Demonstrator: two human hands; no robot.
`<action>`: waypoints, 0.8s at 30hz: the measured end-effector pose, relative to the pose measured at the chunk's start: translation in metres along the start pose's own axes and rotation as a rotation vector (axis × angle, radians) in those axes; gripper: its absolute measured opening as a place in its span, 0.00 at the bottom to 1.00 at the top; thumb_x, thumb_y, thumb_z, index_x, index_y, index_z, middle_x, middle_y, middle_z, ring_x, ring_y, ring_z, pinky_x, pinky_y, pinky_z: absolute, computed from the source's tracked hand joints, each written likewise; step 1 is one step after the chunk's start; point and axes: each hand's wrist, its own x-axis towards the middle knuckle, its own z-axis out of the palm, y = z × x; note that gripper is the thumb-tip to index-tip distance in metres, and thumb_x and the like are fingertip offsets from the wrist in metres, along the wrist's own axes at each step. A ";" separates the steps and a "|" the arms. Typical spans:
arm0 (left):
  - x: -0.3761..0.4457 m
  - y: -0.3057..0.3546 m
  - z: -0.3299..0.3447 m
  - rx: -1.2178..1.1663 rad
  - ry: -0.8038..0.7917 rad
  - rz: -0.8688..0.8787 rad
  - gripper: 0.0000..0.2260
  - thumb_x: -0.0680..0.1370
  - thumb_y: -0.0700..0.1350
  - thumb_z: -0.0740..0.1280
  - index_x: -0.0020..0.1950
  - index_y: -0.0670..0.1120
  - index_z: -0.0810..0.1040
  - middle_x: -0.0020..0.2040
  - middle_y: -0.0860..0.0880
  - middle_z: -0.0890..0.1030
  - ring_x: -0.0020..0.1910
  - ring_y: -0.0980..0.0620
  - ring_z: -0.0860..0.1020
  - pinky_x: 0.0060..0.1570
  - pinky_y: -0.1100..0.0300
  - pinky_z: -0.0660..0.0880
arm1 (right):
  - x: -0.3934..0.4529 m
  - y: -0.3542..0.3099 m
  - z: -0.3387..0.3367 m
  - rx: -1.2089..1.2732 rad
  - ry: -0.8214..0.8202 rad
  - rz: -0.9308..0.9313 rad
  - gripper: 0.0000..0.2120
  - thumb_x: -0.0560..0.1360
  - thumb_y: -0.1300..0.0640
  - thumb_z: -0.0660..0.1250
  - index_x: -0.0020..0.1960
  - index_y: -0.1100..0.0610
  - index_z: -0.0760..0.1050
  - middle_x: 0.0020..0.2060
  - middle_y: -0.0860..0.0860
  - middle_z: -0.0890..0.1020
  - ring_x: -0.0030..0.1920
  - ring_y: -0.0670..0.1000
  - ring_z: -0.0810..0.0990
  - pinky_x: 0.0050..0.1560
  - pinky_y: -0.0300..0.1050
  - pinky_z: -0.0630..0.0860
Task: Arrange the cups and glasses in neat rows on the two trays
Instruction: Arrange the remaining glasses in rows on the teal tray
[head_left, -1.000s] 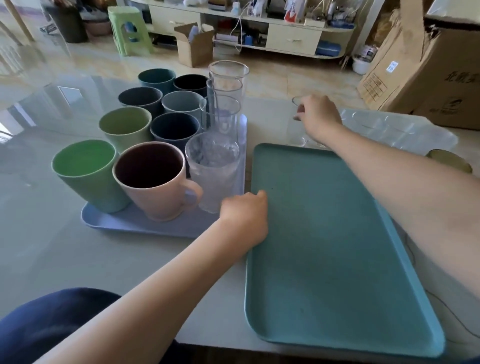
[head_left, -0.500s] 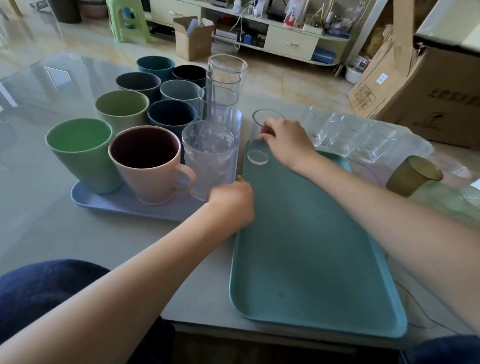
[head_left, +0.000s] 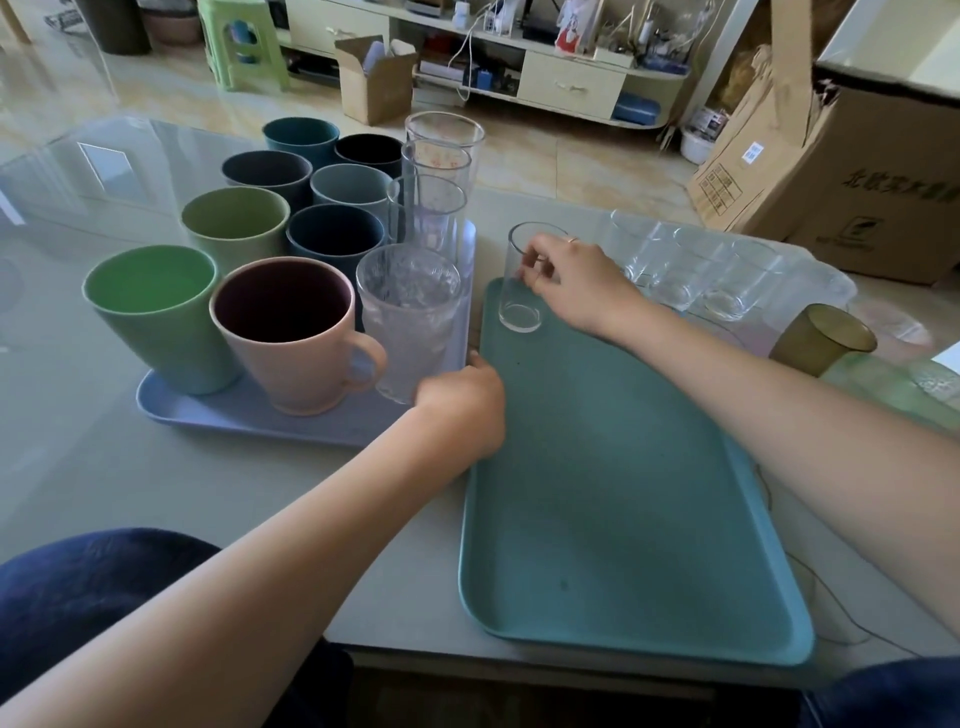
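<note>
— Where's the right hand (head_left: 576, 283) at this moment?

— Its grip is closed on a clear glass (head_left: 524, 283), fingertips pinching the wall just under the rim. The glass stands upright, base down on the far left corner of the teal tray (head_left: 623, 493).

— And the left hand (head_left: 460, 410)?

— Curled into a loose fist on the teal tray's left edge, in the narrow gap next to the lavender tray (head_left: 234, 415). Whether that grip pinches the rim or only rests on it, I cannot tell — the fingers are tucked under.

— What sits near that left grip?

— Just beyond it, almost touching the knuckles, a textured clear tumbler (head_left: 408, 317). Left of that, a pink mug (head_left: 291, 332) with its handle turned toward the hand, then a bright green cup (head_left: 156, 312). Farther back stand an olive-green cup (head_left: 234, 228), a navy cup (head_left: 335, 239) and more dark cups in rows, with a line of tall clear glasses (head_left: 441, 176) along the tray's right side.

— Anything off the trays?

— To the right of the right grip, a cluster of clear glasses (head_left: 696, 270) on the desk (head_left: 62, 415), and past them an amber cup (head_left: 826, 338), well apart from the hand. The rest of the teal tray carries nothing but the one held glass.
</note>
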 end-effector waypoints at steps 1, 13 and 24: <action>0.000 -0.001 0.000 -0.004 -0.001 0.001 0.30 0.78 0.38 0.57 0.76 0.37 0.45 0.70 0.42 0.69 0.65 0.40 0.72 0.56 0.50 0.71 | 0.001 0.002 -0.004 0.010 0.049 0.019 0.13 0.78 0.46 0.57 0.55 0.53 0.73 0.51 0.55 0.78 0.49 0.56 0.76 0.51 0.51 0.74; 0.006 0.002 0.007 0.077 0.029 0.021 0.31 0.79 0.37 0.57 0.75 0.33 0.42 0.72 0.42 0.65 0.63 0.41 0.74 0.49 0.53 0.71 | 0.048 0.083 -0.020 -0.298 -0.117 0.484 0.21 0.77 0.53 0.59 0.67 0.58 0.65 0.64 0.60 0.73 0.60 0.62 0.75 0.57 0.53 0.72; 0.008 0.003 0.006 0.111 0.046 0.049 0.31 0.78 0.36 0.57 0.75 0.33 0.43 0.72 0.41 0.65 0.62 0.41 0.75 0.44 0.54 0.70 | 0.020 0.088 -0.017 -0.196 0.144 0.353 0.08 0.77 0.64 0.54 0.48 0.61 0.72 0.48 0.59 0.80 0.42 0.57 0.71 0.40 0.46 0.65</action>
